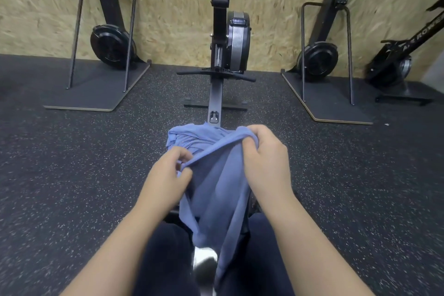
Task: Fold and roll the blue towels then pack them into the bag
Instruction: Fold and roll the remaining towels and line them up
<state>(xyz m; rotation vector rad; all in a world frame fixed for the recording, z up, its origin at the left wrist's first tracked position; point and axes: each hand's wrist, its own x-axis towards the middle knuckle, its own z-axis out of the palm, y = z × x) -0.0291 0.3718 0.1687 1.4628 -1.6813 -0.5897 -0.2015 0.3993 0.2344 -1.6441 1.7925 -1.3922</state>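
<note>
A blue towel [216, 190] hangs between my two hands over the rail of a rowing machine. My left hand [168, 175] pinches its upper edge at the lower left. My right hand [264, 158] grips the same edge higher up on the right. The cloth drapes down between my dark-trousered legs. More crumpled blue towel fabric [189, 137] lies bunched on the rail just beyond my hands. No bag is in view.
The rowing machine [225, 38] with its monitor stands straight ahead against a chipboard wall. Two ski-type machines on flat platforms [96, 94] [329, 101] flank it. Another rower [396, 65] leans at far right. Dark speckled rubber flooring surrounds me.
</note>
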